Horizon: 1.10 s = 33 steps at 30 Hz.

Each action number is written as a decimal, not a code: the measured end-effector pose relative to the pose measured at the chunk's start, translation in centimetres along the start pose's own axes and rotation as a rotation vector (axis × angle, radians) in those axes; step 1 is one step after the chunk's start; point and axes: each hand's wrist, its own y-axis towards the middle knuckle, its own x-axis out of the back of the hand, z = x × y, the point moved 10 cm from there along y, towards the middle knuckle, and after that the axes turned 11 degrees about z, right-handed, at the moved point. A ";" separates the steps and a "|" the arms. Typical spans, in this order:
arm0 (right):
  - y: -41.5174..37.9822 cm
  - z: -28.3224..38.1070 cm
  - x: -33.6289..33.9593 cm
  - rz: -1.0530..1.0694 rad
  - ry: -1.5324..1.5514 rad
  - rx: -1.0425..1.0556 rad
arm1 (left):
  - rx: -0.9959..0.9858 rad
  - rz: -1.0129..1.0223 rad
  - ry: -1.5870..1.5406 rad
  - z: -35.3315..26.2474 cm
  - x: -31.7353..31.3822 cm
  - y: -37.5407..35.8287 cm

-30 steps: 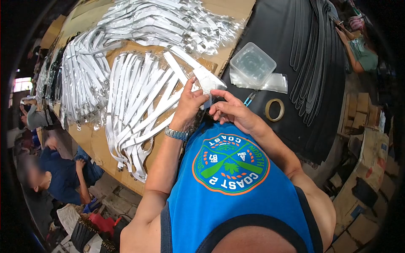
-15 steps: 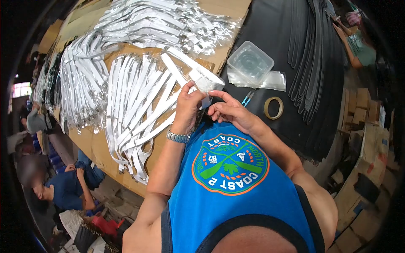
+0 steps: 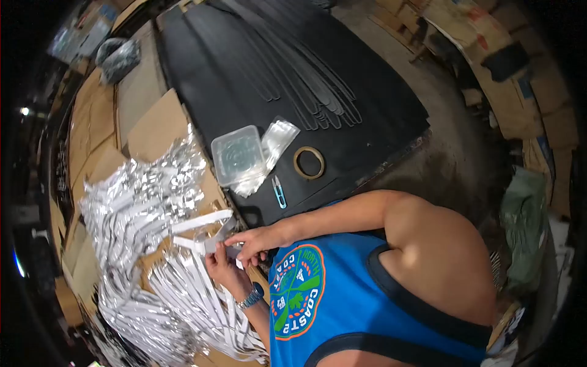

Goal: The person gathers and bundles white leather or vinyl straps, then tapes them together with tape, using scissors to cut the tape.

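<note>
White straps [image 3: 202, 300] lie in a fanned bundle on the cardboard-covered table. Over its upper edge, both hands are close together at a white strap end with a small clear plastic piece [image 3: 225, 230]. My left hand [image 3: 224, 266], with a metal watch on the wrist, has its fingers pinched on the strap end. My right hand [image 3: 252, 242] touches the same piece, its fingers curled; what lies between them is too small to tell. Blue snips [image 3: 279, 193] and a tape roll [image 3: 309, 163] rest beyond my right hand.
A clear plastic box [image 3: 238, 155] sits by clear plastic bags [image 3: 279, 138] on a black sheet [image 3: 208, 79]. Long black strips [image 3: 299, 73] hang across it. Plastic-wrapped straps [image 3: 147, 196] lie at the left, cardboard boxes [image 3: 510, 110] at the right.
The view has turned to the right, so the table and both hands appear lower and further left. Both hands remain together at the strap end.
</note>
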 end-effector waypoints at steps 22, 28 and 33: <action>-0.5 -0.8 3.8 -0.154 -0.230 0.009 | -0.041 0.149 -0.041 -3.3 -1.8 -0.3; -1.6 1.0 4.3 -0.215 -0.403 0.000 | -0.167 0.081 0.300 -3.6 0.5 0.0; -0.6 0.0 6.3 -0.294 -0.504 0.077 | -0.158 0.129 0.284 -4.2 -1.4 -0.5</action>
